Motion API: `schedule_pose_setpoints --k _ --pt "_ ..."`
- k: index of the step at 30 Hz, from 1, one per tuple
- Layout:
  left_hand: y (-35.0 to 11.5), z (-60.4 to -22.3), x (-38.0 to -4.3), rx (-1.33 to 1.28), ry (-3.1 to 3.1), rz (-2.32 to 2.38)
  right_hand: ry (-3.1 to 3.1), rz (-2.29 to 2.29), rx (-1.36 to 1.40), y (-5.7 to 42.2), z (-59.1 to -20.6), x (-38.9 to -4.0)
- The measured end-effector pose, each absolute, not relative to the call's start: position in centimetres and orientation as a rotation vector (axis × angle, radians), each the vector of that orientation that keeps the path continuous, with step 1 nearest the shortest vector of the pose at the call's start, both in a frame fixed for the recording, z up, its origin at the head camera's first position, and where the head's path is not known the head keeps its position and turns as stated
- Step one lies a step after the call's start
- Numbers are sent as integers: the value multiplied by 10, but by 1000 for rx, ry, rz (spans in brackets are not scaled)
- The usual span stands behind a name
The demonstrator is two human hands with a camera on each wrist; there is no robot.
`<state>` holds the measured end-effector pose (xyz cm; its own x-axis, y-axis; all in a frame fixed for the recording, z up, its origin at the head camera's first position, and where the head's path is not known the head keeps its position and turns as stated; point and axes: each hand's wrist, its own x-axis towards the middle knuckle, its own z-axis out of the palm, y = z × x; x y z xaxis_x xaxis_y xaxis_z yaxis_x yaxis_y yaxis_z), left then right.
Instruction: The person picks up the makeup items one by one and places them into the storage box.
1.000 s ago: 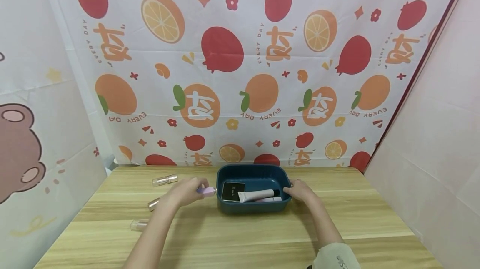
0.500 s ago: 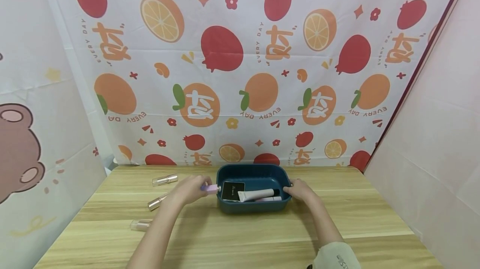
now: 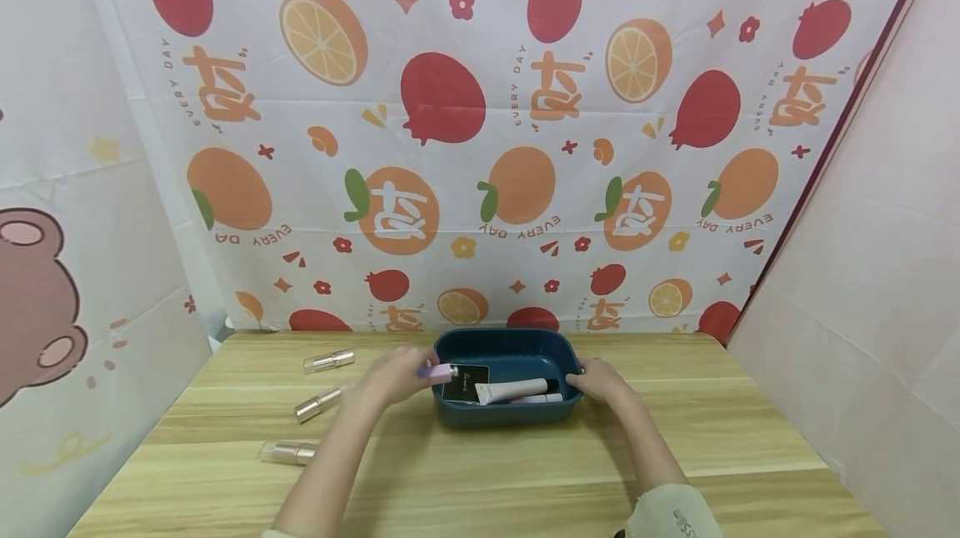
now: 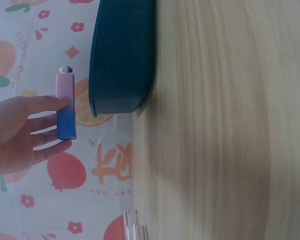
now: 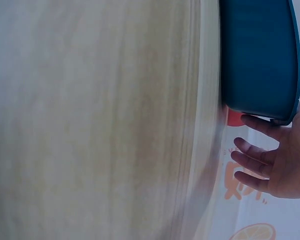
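My left hand (image 3: 393,377) pinches a slim rectangular pink-to-blue tube with a small silvery tip (image 3: 438,372), thumb on one side and fingers behind. In the head view the tube's tip is over the left rim of the dark blue basin (image 3: 510,415). In the left wrist view the tube (image 4: 66,107) appears upright beside the basin's end wall (image 4: 121,70). My right hand (image 3: 602,379) holds the basin's right end, thumb over the rim and fingers outside. Inside the basin lie a flat black square packet (image 3: 468,380), a white squeeze tube with black cap (image 3: 513,391) and a pale pink tube (image 3: 540,398).
Several clear-capped cosmetic tubes lie on the wooden table (image 3: 480,480) at the left: a back one (image 3: 328,361), a middle one (image 3: 318,403) and a front one (image 3: 287,451), partly behind my left forearm. A fruit-print cloth (image 3: 510,255) hangs behind the table.
My left hand has moved right with the pink-to-blue tube, from beside the basin to over its left rim. My right hand and the basin have stayed in place.
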<state>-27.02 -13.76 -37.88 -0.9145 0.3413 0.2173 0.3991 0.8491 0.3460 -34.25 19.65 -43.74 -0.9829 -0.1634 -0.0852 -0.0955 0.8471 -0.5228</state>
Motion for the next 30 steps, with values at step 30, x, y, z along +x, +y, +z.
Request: schedule_pose_setpoints --k 30 --pt "-99 -389 -288 -647 -2816 -420 2895 -842 -221 196 -440 -344"
